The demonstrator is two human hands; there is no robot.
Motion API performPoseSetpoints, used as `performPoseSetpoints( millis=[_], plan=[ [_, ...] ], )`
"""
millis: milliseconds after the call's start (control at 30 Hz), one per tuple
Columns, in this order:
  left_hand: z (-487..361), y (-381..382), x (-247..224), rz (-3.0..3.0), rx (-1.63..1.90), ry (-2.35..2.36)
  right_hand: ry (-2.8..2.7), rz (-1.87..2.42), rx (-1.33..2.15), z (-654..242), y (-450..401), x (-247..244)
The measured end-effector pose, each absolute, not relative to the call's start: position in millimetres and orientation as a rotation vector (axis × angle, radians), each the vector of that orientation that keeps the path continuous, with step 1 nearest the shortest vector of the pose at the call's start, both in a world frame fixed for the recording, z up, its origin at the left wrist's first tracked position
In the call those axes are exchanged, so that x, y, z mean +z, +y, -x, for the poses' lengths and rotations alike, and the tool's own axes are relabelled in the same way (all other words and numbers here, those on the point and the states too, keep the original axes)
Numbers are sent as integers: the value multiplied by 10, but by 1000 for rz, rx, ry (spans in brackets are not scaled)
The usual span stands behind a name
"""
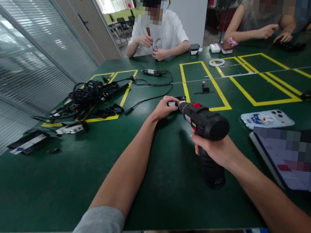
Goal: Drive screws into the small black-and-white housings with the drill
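My right hand (214, 148) is wrapped round the grip of a black cordless drill (204, 120) with red details. The drill points left and away from me, its chuck close to my left hand (165, 108). Fingers of my left hand are closed on a small black and silver device (173, 104) on the green table (174, 194). The drill's tip meets or nearly meets that device; the exact contact is too small to tell. Beyond the drill, a small black part (205, 89) and a tiny red piece (203, 84) lie inside a yellow taped rectangle.
Tangled black cables (88, 95) and black devices (31, 142) lie at the left. A phone (267, 119) and a tablet-like object (286, 159) are at the right. Across the table, a person in white (166, 31) holds a red tool; others sit at the upper right.
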State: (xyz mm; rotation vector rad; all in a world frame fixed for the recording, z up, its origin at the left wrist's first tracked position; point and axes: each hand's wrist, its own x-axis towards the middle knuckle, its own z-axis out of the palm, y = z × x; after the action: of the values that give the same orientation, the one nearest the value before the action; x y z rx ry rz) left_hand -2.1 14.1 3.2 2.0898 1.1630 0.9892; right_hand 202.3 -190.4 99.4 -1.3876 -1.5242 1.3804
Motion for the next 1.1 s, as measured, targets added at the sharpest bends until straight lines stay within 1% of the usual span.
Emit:
performPoseSetpoints(
  millis=[367, 900, 1100],
  plan=[
    [8, 144, 22, -2058, 1002, 1169, -1503, 1371, 1390, -2031, -1867, 890],
    [14, 174, 1, -2059, 1013, 1157, -1513, 1348, 1394, -2025, -1895, 971],
    [20, 183, -13, -2058, 1036, 1138, -1539, 1404, 1372, -2013, -1892, 1007]
  ],
)
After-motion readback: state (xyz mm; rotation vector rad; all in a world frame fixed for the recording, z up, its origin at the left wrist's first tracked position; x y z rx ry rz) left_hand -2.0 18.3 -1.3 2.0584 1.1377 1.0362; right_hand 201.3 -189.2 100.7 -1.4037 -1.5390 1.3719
